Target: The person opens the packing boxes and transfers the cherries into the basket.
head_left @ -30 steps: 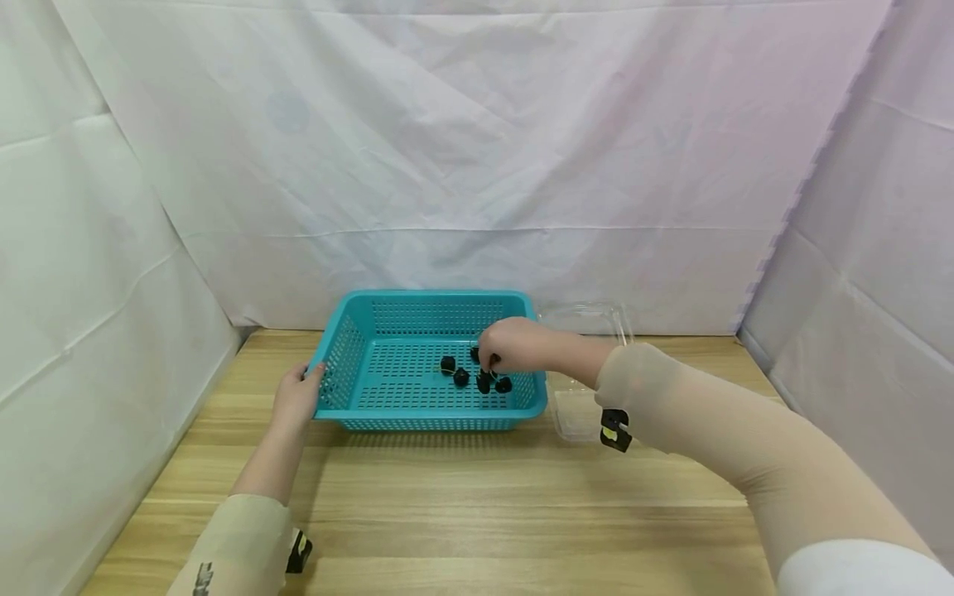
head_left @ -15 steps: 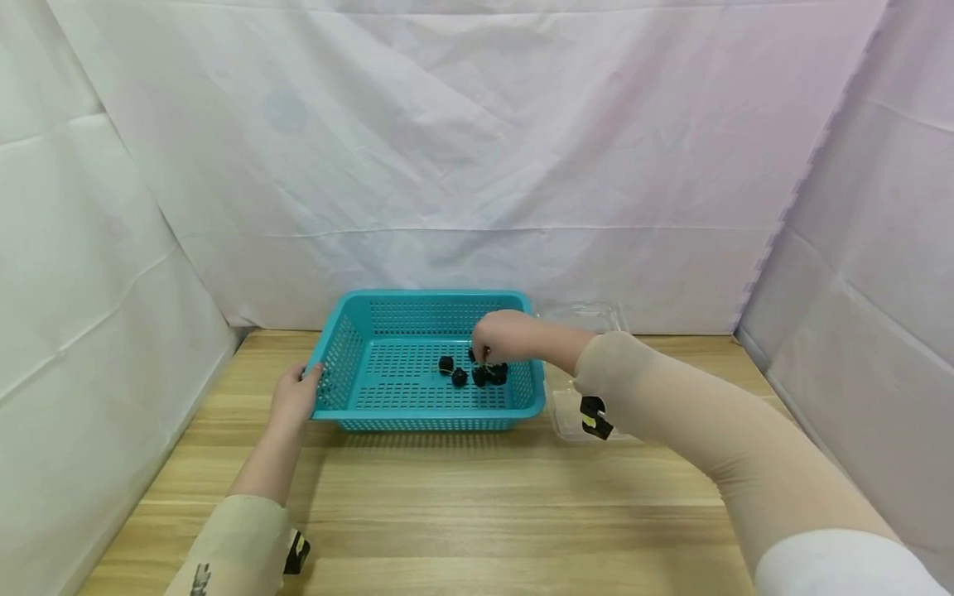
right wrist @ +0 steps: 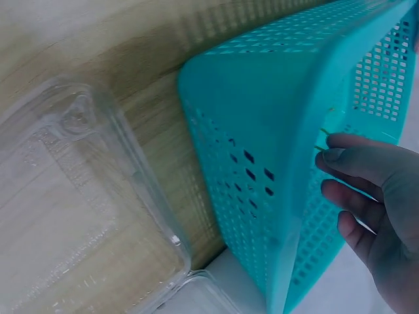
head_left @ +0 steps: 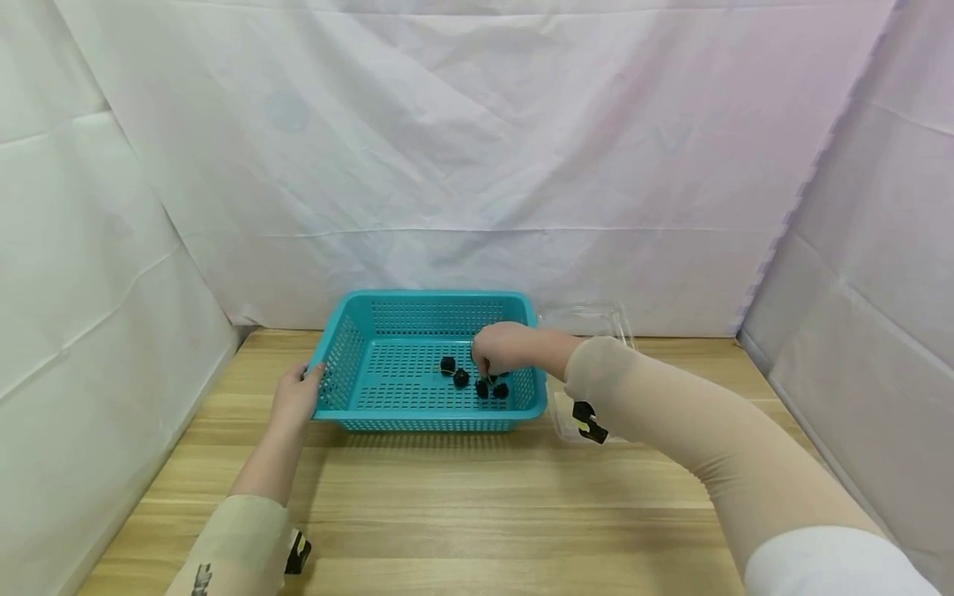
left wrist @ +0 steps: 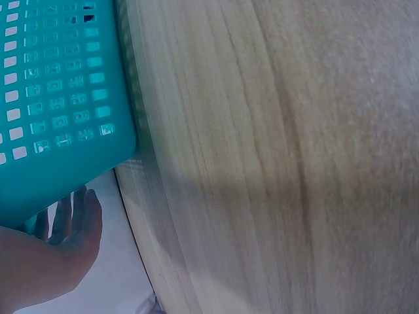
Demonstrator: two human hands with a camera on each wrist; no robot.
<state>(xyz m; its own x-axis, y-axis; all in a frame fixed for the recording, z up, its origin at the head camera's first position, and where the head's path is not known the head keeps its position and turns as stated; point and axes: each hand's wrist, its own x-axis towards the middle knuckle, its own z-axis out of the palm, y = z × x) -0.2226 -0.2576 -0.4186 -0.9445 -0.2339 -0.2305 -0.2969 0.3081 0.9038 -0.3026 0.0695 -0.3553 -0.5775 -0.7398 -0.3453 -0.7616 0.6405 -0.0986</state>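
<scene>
My left hand (head_left: 296, 394) holds the left rim of a turquoise plastic basket (head_left: 425, 415), thumb on top; in the left wrist view its fingers (left wrist: 82, 216) reach beneath the rim. Inside the basket lie several dark, round cherries with thin greenish stems, among them one cherry (head_left: 461, 378) near the middle and another cherry (head_left: 501, 390) toward the right. My right hand (head_left: 504, 347) is down in the basket's right half, over the cherries. In the right wrist view its thumb and forefinger pinch a thin stem (right wrist: 323, 131); the basket wall hides the fruit there.
Right beside the basket stands a clear plastic clamshell box (head_left: 577, 414) with its lid up, partly behind my right forearm. The wooden table (head_left: 462, 513) stretches toward me. White cloth (head_left: 477, 165) hangs at the back and both sides.
My right hand has shifted slightly left, rising a little and then lowering again among the cherries. The cherries under it have moved slightly. My left hand and the basket have stayed in place.
</scene>
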